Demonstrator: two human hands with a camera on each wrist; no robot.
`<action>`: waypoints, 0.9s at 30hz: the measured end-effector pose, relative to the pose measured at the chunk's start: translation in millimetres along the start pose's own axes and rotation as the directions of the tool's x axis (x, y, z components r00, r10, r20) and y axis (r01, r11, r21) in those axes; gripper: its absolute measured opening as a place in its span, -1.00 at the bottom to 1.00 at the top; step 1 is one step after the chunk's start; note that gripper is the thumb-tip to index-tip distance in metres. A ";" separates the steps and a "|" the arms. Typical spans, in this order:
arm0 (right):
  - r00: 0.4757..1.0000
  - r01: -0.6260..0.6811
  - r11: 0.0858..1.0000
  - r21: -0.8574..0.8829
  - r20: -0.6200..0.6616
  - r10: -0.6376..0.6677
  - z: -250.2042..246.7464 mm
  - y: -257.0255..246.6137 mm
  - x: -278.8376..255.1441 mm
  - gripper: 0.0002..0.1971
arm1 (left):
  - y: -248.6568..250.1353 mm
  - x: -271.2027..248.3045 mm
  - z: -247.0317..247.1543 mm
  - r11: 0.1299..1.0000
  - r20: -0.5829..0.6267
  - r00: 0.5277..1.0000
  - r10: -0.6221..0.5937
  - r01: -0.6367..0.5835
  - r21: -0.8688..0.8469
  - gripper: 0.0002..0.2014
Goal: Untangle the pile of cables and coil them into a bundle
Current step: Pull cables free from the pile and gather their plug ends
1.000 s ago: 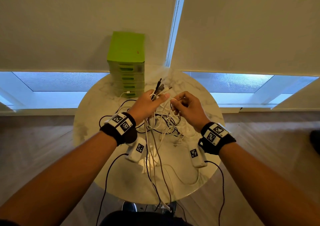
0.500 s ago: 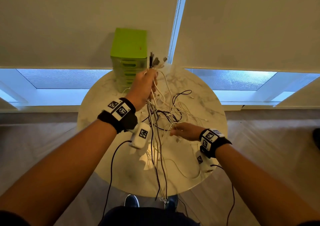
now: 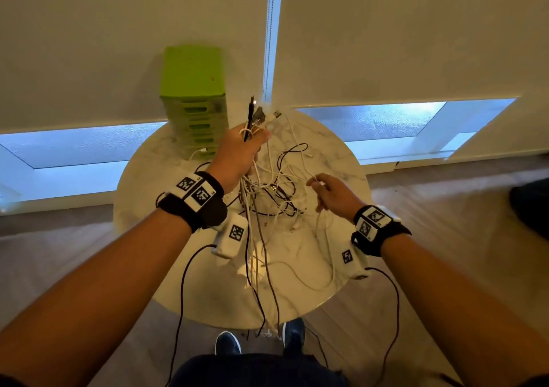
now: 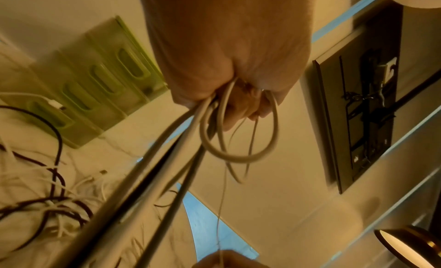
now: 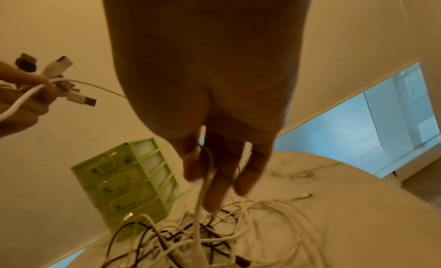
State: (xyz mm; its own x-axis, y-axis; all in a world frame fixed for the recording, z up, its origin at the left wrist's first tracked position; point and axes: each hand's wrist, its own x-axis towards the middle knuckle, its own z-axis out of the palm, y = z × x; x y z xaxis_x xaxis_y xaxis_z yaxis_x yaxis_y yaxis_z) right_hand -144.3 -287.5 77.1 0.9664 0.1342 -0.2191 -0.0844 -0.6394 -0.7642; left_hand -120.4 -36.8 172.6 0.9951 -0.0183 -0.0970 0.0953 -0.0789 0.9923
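My left hand [image 3: 246, 149] is raised above the round marble table [image 3: 297, 300] and grips a bunch of white and black cables [image 4: 190, 140]. Their plugs [image 3: 261, 113] stick up out of the fist. The strands hang down into a loose tangle of white and black cables [image 3: 276, 193] on the tabletop, and some trail over the near edge. To the right and lower, my right hand [image 3: 325, 189] pinches one thin white cable [image 5: 203, 196]. It runs between the fingers [image 5: 214, 187] down into the tangle [image 5: 214, 240].
A green plastic drawer tower [image 3: 193, 95] stands at the table's far left edge, just beyond my left hand. Black leads [image 3: 181, 297] hang from both wrist cameras. My shoes [image 3: 227, 342] show under the near edge. Window blinds hang behind the table.
The hands, close together a second ago, have parted. My left hand rose with the plug ends; my right hand dropped to the tangle, then lifted a white strand rightwards.
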 end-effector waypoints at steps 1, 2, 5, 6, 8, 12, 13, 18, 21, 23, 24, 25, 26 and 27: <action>0.995 -0.056 0.995 -0.083 0.080 0.062 -3.4 5.8 -6.2 -0.82 | -1.4 -1.0 7.3 1.000 0.033 0.999 0.000 0.000 0.016 -0.76; 0.979 -0.116 0.980 -0.162 0.147 0.140 -6.9 12.8 -13.7 -0.81 | -2.0 -2.4 15.4 1.000 0.066 0.998 0.001 -0.002 0.027 -0.76; 0.910 -0.277 0.903 -0.327 0.213 0.356 -16.3 37.5 -42.9 -0.76 | -4.7 -8.9 43.5 0.999 0.143 0.990 0.002 -0.008 0.039 -0.77; 0.892 -0.314 0.883 -0.349 0.210 0.400 -19.5 46.4 -54.9 -0.74 | -5.2 -12.2 54.4 0.999 0.164 0.986 0.005 -0.011 0.040 -0.78; 0.868 -0.368 0.848 -0.381 0.187 0.460 -23.5 65.4 -77.8 -0.70 | -7.1 -19.7 76.2 0.998 0.199 0.980 0.016 -0.028 0.056 -0.81; 0.880 -0.431 0.852 -0.296 0.070 0.469 -26.1 91.9 -113.1 -0.32 | -17.6 -35.1 118.0 0.996 0.354 0.935 -0.022 -0.011 0.091 -0.82; 0.921 -0.382 0.897 -0.221 -0.011 0.390 -28.0 89.7 -118.8 -0.17 | -21.4 -38.8 127.6 0.992 0.398 0.917 -0.038 -0.012 0.123 -0.81; 0.933 0.030 0.999 -0.018 -0.359 -0.035 -35.5 64.9 -123.6 -0.10 | -36.4 -54.9 163.9 0.970 0.511 0.854 -0.104 -0.027 0.242 -0.75; 0.919 0.032 0.999 -0.010 -0.392 -0.033 -37.0 61.5 -123.7 -0.55 | -37.8 -59.1 174.8 0.972 0.539 0.834 -0.117 -0.014 0.233 -0.76; 0.898 0.022 0.999 -0.041 -0.438 -0.038 -39.4 64.6 -127.3 -0.76 | -38.4 -58.3 178.3 0.974 0.531 0.840 -0.114 -0.010 0.226 -0.81; 0.892 -0.001 0.999 -0.042 -0.451 -0.019 -41.6 69.7 -129.1 -0.74 | -38.8 -57.0 179.3 0.976 0.519 0.848 -0.106 -0.010 0.216 -0.80; 0.893 -0.049 0.998 -0.039 -0.449 0.026 -45.0 75.2 -131.4 -0.71 | -38.9 -55.4 180.0 0.980 0.501 0.860 -0.095 -0.007 0.199 -0.80; 0.902 -0.136 0.989 -0.052 -0.420 0.102 -49.3 81.8 -134.5 -0.69 | -38.5 -53.5 180.4 0.984 0.476 0.875 -0.089 0.004 0.176 -0.80; 0.914 -0.253 0.963 -0.095 -0.351 0.206 -53.4 92.6 -136.9 -0.68 | -37.4 -51.7 180.8 0.989 0.447 0.890 -0.090 0.025 0.149 -0.81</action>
State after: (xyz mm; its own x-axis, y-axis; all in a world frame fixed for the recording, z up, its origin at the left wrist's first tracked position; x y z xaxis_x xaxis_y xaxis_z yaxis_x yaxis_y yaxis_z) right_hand -271.5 -405.5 68.7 0.9506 -0.2745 -0.1448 -0.3031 -0.7212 -0.6229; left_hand -180.1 -213.1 126.7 0.8655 -0.4550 -0.2097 0.1150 -0.2270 0.9671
